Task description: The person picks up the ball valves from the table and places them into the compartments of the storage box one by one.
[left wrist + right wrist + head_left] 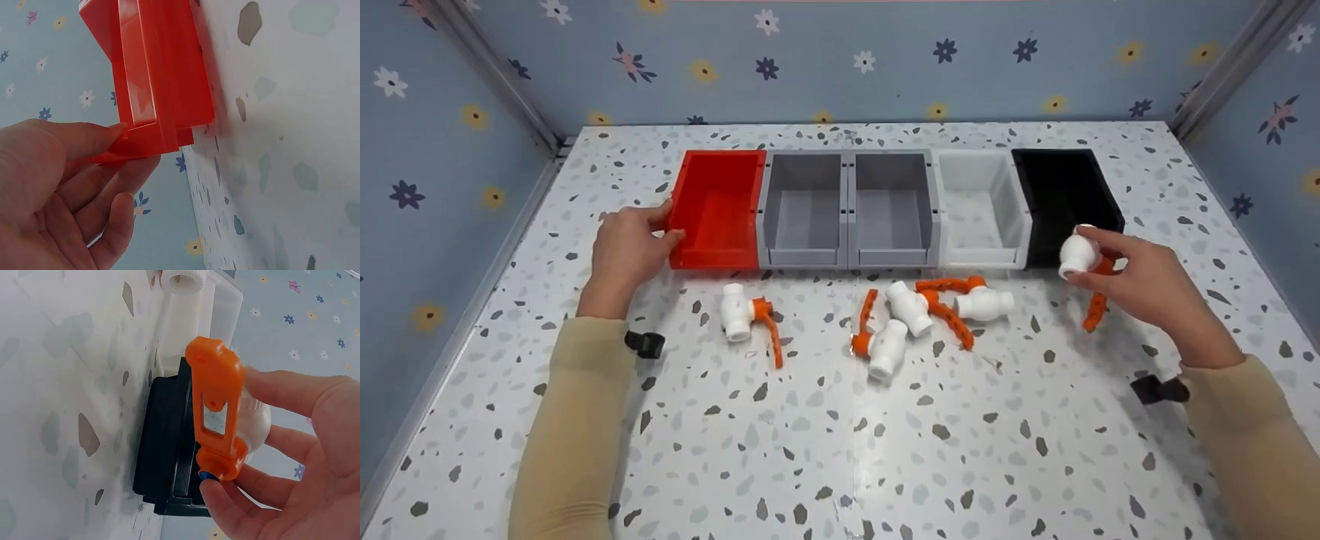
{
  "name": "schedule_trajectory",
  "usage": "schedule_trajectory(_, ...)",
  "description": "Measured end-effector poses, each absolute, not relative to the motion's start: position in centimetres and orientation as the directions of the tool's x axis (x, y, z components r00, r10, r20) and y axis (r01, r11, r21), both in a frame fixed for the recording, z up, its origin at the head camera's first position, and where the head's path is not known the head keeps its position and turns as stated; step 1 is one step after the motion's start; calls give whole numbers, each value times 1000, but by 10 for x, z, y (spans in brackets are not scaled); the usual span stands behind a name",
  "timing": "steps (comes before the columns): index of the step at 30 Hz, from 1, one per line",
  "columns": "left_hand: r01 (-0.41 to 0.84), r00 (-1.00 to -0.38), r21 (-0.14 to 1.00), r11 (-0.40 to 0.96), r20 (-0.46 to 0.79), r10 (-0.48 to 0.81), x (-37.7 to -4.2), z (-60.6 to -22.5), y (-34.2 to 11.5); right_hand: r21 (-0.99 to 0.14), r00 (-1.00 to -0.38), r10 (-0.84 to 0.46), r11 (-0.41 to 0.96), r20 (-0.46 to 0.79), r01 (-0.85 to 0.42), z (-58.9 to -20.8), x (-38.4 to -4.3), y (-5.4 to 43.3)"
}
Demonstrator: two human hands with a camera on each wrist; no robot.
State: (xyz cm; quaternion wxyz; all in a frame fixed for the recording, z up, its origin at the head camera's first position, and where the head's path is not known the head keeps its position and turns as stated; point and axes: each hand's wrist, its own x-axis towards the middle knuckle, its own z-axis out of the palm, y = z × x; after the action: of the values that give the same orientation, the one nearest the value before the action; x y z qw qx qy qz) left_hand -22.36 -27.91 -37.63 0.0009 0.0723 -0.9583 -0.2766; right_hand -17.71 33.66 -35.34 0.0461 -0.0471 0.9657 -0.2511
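White valve [1078,253] in right hand [1151,281], apparently between fingertips

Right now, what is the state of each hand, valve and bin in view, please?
Left hand: gripping the edge of the red bin.
Right hand: pinching the held valve.
Held valve: raised off the table.
Leftmost valve: lying on the table, apart.
Other three valves: lying close together.
Red bin: upright, open-topped.
Two grey bins: upright, open-topped.
White bin: upright, open-topped.
Black bin: upright, open-topped, interior dark.
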Motion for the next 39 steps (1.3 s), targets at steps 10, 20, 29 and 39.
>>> schedule_trajectory(10, -157, -987, 526, 836, -56, -150, -225, -376, -277, -505, -995, -98, 860, -23, -73, -350, -187, 335)
schedule_trajectory(20, -159, -987, 535, 830, -68, -145, -225, -376, -277, -514, -997, -78, 854, 14, -74, -343, -196, 332)
schedule_trajectory(29, -141, -990, 533, 835, -52, -133, -225, -376, -279, -550, -1000, -25, 835, 19, -31, -339, -214, 326)
schedule_trajectory(39, -140, -990, 527, 838, -49, -135, -224, -375, -279, -572, -994, -2, 818, 106, -62, -345, -240, 321)
